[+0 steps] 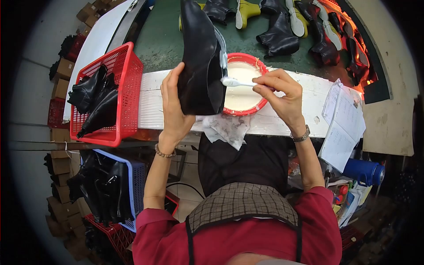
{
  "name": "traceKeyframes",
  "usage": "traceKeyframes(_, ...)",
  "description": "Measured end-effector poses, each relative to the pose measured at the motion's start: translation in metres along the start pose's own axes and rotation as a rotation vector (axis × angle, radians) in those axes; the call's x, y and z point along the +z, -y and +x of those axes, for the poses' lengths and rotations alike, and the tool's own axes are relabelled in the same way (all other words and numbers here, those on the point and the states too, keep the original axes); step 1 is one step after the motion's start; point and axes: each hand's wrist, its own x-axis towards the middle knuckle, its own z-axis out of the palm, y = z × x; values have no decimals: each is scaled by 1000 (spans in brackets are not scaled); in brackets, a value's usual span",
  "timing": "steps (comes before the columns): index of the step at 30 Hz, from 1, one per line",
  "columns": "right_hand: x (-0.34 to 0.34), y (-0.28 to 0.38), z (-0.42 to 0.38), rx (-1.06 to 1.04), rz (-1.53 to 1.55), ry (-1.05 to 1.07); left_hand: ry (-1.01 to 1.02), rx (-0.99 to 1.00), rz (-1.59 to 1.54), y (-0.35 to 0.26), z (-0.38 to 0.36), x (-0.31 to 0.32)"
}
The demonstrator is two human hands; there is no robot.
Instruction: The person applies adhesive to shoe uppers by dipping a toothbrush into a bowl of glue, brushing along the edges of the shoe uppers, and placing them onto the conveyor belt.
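My left hand [174,101] is closed around the lower part of a black leather boot upper [198,62], which stands tilted in front of me. A whitish wet coat [220,44] runs along its right edge. Between the thumb and fingers of my right hand [280,95] is a small white brush [238,82], shaped like a toothbrush, with its head touching or very near that edge. Behind the brush sits a red bowl [260,106] of creamy white liquid [243,99]. A stained white cloth [227,129] hangs over the bench edge below the bowl.
A red basket [128,110] of black boot uppers stands left, above a blue crate [137,185] with more. Several black boots [279,37] and yellow-green lasts [251,11] lie on the green surface [161,44] near an orange glow. Papers [342,123] and a blue flask [363,171] are right.
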Motion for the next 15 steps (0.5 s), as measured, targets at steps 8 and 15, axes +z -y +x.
traceKeyframes(8, -7, 15, -5, -16, -57, 140, -142, 165, 135, 15, 24, 21)
traceKeyframes(15, -9, 2, 1, 75, -74, 112, -112, 153, 51, 20, 22, 24)
